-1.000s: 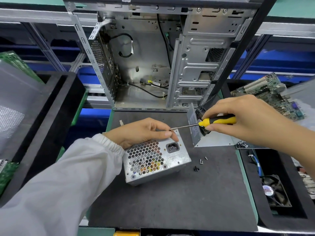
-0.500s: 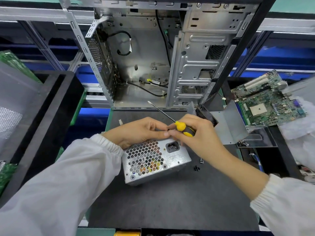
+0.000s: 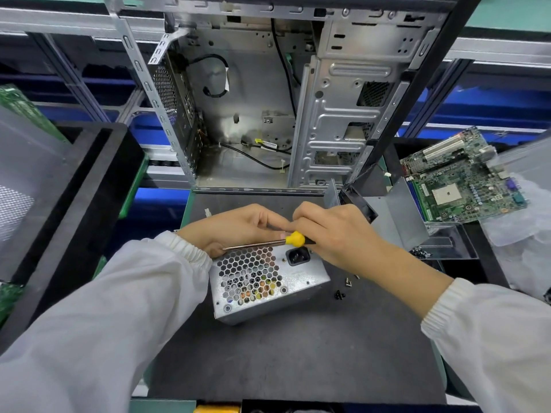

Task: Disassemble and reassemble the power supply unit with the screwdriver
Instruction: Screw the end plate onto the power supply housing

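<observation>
1. Centrally, the boxy grey metal power supply unit [image 3: 268, 281] sits on the dark grey work mat [image 3: 298, 353], its honeycomb vent grille and black power socket facing the camera.
2. The left hand [image 3: 235, 226] rests on the top rear edge of the power supply unit with its fingers curled; whether they hold anything small cannot be told.
3. The right hand [image 3: 334, 231] grasps the screwdriver with the yellow and black handle [image 3: 293, 239], fingers wrapped round the handle.
4. The screwdriver's metal shaft lies almost level across the top of the power supply unit, pointing to the person's left and passing just under the left hand's fingertips.
5. Both hands meet above the unit, touching or nearly so.
6. A few small loose screws [image 3: 343, 289] lie on the mat just to the right of the unit.
7. Behind the mat stands an open silver metal computer case [image 3: 268, 99], with black cables inside.
8. To the right lies a green circuit board [image 3: 459, 180] and, nearer, a bent grey sheet-metal bracket [image 3: 399, 216].
9. A black tray [image 3: 74, 189] sits well apart on the left.
10. Both arms wear white sleeves [image 3: 104, 323] with elastic cuffs.
</observation>
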Tool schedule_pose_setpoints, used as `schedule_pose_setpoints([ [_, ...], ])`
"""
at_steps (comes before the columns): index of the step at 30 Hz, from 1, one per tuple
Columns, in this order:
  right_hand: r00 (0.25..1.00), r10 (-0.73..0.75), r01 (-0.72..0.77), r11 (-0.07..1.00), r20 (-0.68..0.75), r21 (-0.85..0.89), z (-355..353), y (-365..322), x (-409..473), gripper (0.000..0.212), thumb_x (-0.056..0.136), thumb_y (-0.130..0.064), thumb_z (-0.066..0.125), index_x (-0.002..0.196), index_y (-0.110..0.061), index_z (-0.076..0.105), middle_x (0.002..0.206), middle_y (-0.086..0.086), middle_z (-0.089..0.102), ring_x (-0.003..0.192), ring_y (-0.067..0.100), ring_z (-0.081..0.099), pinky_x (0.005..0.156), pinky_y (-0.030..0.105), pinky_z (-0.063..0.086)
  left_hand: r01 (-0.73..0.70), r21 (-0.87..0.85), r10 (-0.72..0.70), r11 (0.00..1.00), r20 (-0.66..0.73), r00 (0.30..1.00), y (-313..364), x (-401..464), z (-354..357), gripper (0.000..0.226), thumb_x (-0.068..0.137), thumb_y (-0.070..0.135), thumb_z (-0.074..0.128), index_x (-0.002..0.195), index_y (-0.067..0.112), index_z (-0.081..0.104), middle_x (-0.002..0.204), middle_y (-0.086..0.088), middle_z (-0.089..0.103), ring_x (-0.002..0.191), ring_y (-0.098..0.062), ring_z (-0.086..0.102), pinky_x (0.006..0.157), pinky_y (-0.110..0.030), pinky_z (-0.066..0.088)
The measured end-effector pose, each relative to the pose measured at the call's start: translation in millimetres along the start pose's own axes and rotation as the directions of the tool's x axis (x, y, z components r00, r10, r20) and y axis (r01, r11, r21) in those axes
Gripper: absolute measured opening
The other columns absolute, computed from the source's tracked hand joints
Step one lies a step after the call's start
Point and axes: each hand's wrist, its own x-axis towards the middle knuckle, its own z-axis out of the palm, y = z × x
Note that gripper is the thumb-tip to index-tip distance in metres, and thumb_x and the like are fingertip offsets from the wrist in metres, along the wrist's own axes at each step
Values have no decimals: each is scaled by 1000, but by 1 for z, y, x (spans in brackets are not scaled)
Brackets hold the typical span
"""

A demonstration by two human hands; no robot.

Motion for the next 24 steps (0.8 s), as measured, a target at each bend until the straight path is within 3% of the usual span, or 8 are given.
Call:
schedule_pose_setpoints([
  [2,999,45,-46,995,10,86,-1,1,0,8,77,-12,73,84,-11,70,83,3,63,44,18,43,35,29,33,-25,17,25,1000,-8,1000,-1,0,0,27,95,11,59,120,4,67,113,-14,71,103,-21,67,91,-29,54],
  [5,971,240,-226,902,9,368,-10,4,-16,9,82,-14,68,88,-8,71,86,3,62,57,15,50,43,28,40,-44,9,44,999,1,999,-2,0,1,25,94,6,61,117,5,69,109,-6,74,101,-13,69,85,-20,52],
  [7,956,291,-282,853,49,439,-16,3,-32,9,82,-10,67,88,-5,71,87,4,61,62,17,52,47,31,44,-25,4,25,1000,-7,1000,-2,0,0,25,94,6,61,117,7,70,109,-5,74,102,-12,68,83,-17,52],
  [12,978,199,-210,917,68,338,-20,-5,-44,20,87,-22,58,86,-9,73,82,3,64,52,20,54,37,28,40,24,22,-24,999,7,1000,-2,1,-2,23,96,13,60,117,11,70,103,-14,72,95,-26,64,87,-33,51],
  [15,985,164,-171,940,49,294,-18,-5,-41,19,86,-21,58,86,-11,74,82,2,65,50,19,53,36,26,36,16,33,-16,999,6,1000,0,0,0,25,96,14,60,120,8,67,103,-27,68,90,-27,61,79,-27,51],
  [19,990,133,-139,957,44,254,-12,-4,-43,20,89,-22,56,88,-10,73,83,2,64,47,22,50,35,29,36,-11,60,12,998,0,1000,4,0,1,30,96,11,59,126,9,62,107,-24,68,91,-29,58,83,-19,50],
  [21,992,110,-120,965,56,232,-10,-3,-44,18,89,-20,58,89,-9,73,84,3,65,46,23,49,34,30,36,-12,86,12,996,5,1000,4,-1,2,35,96,13,59,131,18,59,107,-39,58,92,-34,49,89,-32,45],
  [24,994,72,-84,982,80,166,-11,-3,-44,12,78,-13,69,89,-8,72,84,4,65,43,22,48,32,29,36,14,75,-13,997,-16,1000,3,-1,2,48,95,14,61,139,30,49,90,-27,55,85,-33,44,82,-45,36],
])
